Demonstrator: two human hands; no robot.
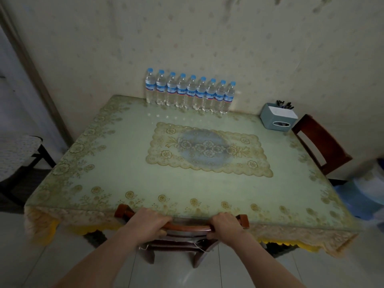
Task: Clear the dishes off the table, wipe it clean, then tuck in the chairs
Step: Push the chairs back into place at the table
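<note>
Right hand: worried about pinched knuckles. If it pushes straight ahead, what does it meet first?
Probably the table's near edge: the right hand grips the chair's top rail right beside it, though depth is unclear.

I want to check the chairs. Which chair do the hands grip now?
The near chair: left hand and right hand grip its top rail. The right-side chair and left stool are untouched.

Near chair (182,227): dark wood, upright, top rail touching surface (145,175) front edge. Second chair (320,142) at right side, upright.
</note>
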